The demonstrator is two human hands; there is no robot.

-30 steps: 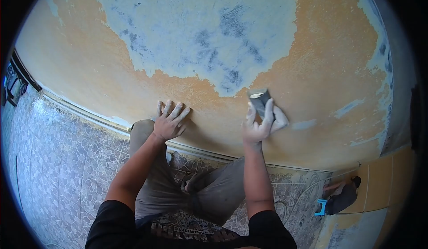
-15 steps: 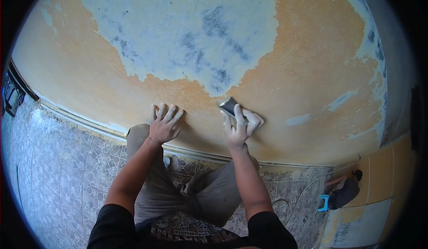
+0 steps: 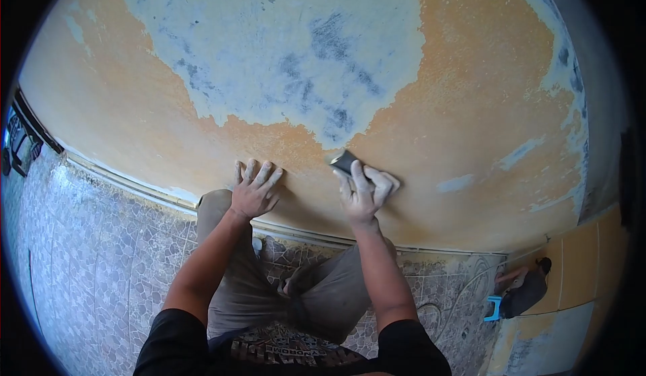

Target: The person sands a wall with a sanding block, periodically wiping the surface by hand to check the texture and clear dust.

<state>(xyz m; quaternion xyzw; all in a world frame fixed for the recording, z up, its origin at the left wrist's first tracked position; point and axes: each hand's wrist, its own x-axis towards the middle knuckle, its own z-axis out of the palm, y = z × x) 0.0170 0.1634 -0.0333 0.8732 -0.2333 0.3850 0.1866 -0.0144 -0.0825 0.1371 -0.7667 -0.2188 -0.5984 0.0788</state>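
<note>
My right hand (image 3: 367, 193), dusted white, grips a dark, curved piece of sandpaper (image 3: 344, 163) between fingers and thumb. The sandpaper is against the orange wall (image 3: 431, 147), just under the lower tip of a pale patch (image 3: 269, 32) where the paint is gone. To its left, my left hand (image 3: 254, 193) lies flat on the orange paint with its fingers spread and whitened by dust. The palm side of my left hand is hidden.
My bent knees are close to the wall's foot, where thin pipes (image 3: 316, 236) run. Stone-patterned tiles (image 3: 101, 255) cover the floor. At the far right, a person (image 3: 528, 290) sits on a blue stool (image 3: 494, 308) beside another wall. A hose (image 3: 464, 285) lies on the floor nearby.
The view has shifted slightly, so the scene sits a little lower and further right. The sandpaper has moved slightly left along the wall; my left hand stays in place on it.
</note>
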